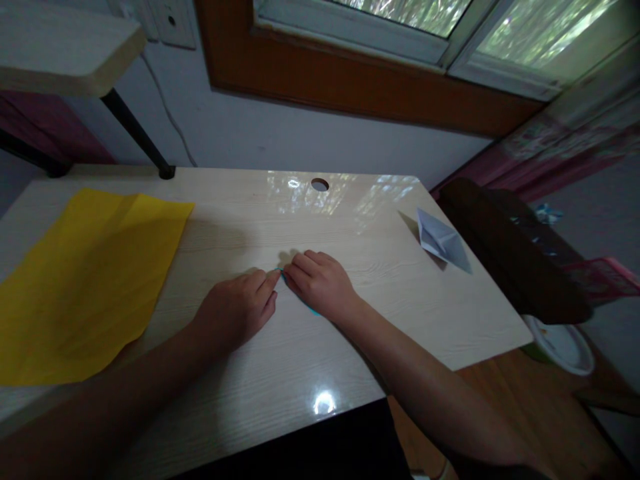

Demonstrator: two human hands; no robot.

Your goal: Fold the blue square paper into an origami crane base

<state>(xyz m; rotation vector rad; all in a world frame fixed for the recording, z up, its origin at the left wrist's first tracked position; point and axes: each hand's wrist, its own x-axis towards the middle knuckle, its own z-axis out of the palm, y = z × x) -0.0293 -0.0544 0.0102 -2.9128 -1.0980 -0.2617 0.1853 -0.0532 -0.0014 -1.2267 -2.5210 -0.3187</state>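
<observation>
Both hands press a small blue paper (311, 308) on the desk (350, 227).
Left hand (237, 308) and right hand (320, 283) lie flat, fingertips pinching its edge; a slip could skew the crease.

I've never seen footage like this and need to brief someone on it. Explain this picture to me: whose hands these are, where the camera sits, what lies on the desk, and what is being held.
There is no machine here. The single picture comes from a camera worn on a person's head, looking forward and down, so the two bare arms reaching in from the bottom are that person's own. The left hand and the right hand rest close together on a pale wooden desk, fingertips meeting over a small blue piece of paper. Only thin slivers of it show under the right hand, so its shape cannot be told. To the left lies a large yellow sheet, flat with faint creases. Far right, near the desk's edge, sits a white folded paper. A round cable hole is at the back, below a window.
</observation>
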